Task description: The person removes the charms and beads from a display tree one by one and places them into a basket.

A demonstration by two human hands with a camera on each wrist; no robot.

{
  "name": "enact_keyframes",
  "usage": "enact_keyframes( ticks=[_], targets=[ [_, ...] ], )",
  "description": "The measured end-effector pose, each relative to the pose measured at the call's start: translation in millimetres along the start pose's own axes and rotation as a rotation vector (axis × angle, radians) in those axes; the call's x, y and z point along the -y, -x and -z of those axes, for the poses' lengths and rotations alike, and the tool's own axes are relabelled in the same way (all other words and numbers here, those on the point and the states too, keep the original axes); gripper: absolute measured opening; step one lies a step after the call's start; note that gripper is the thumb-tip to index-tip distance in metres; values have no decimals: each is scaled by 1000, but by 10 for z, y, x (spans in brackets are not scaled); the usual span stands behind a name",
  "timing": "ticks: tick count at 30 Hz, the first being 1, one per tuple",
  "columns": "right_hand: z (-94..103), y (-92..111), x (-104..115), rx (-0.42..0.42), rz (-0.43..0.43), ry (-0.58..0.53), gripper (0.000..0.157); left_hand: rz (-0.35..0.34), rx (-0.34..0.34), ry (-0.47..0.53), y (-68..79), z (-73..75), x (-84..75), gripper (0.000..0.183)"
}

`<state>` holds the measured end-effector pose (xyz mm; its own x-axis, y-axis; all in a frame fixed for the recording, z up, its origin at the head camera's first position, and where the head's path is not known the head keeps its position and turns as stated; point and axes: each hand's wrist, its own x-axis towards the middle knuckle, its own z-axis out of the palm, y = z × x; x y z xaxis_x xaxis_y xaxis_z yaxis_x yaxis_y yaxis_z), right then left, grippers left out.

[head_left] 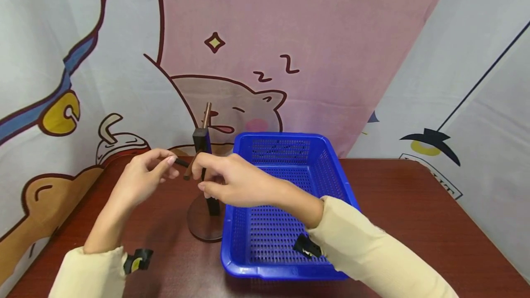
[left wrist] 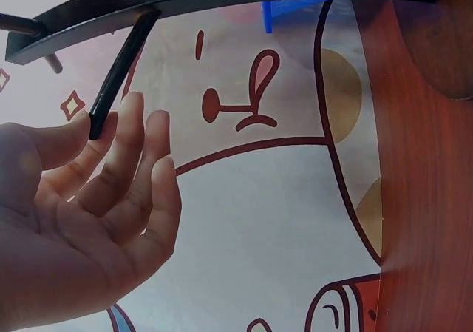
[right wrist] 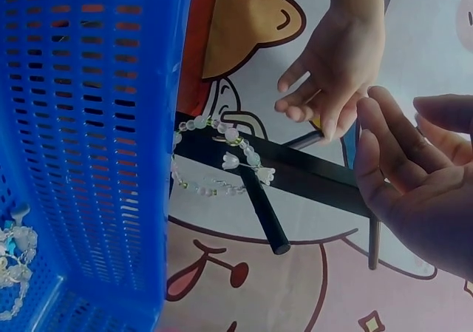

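Observation:
A dark display stand (head_left: 201, 138) with a flat post and thin rod-like pegs rises from a round base (head_left: 204, 229). My left hand (head_left: 145, 176) pinches the tip of one black peg (left wrist: 122, 73) between thumb and forefinger, its other fingers loosely bent. My right hand (head_left: 238, 180) is beside the upper post, fingers softly curved and nothing visible between them. On a lower peg hangs a bracelet (right wrist: 231, 134) of pale pink, clear and greenish beads with white flower-shaped pieces; in the head view my right hand hides that part.
Right of the stand sits a blue plastic basket (head_left: 290, 272) with slotted walls, its side close to the base. More beaded jewellery (right wrist: 18, 262) lies inside it. The reddish-brown table (head_left: 397, 224) ends at a printed cartoon cloth (head_left: 331, 36) behind.

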<state>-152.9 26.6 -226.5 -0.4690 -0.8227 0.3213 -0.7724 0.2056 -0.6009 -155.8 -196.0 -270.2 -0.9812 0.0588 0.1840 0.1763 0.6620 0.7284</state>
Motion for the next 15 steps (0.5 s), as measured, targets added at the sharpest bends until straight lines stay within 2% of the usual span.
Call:
enact_keyframes(
  ticks=[9,15],
  targets=[
    [-47,-72,11,6,39,38,14,4,15,10,-47,3,33,36],
    [-21,-25,-15,15,-20,39,15,7,16,-1,-53,2,36,37]
  ],
)
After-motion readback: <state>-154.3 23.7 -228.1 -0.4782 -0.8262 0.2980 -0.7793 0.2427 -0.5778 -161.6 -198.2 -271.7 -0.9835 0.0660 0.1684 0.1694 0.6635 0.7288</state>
